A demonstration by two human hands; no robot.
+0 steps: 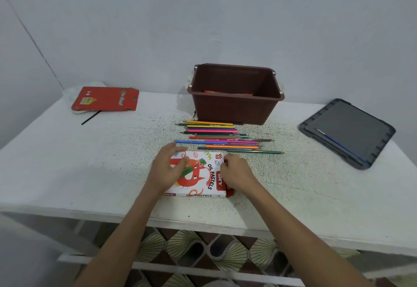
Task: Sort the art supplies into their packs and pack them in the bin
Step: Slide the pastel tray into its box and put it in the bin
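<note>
Head view, pastel-box step. Both hands work on the white cardboard oil-pastel box (198,177) printed with a red cat, which lies flat on the white speckled tabletop (90,162) near its front edge. The left hand (168,170) lies on the box's left part with fingers spread and fairly straight, pressing it down. The right hand (238,171) has its fingers curled at the box's right end, where it appears to pinch the end flap; whether that flap is tucked in cannot be told. Just beyond the box, a row of loose coloured pencils (225,137) lies side by side, reaching the foot of the brown plastic bin (235,108), in which a red pack (228,92) already lies. The red cardboard pencil pack (105,98) sits well apart at the far left with one black pencil (91,117) beside it, and a dark grey lid (347,133) lies at the far right. The step in hand is judged to be closing the pastel box. The next move calls for seating the flap, then lifting the box over the pencils into the bin without scattering them; the pencils are not yet packed.
</note>
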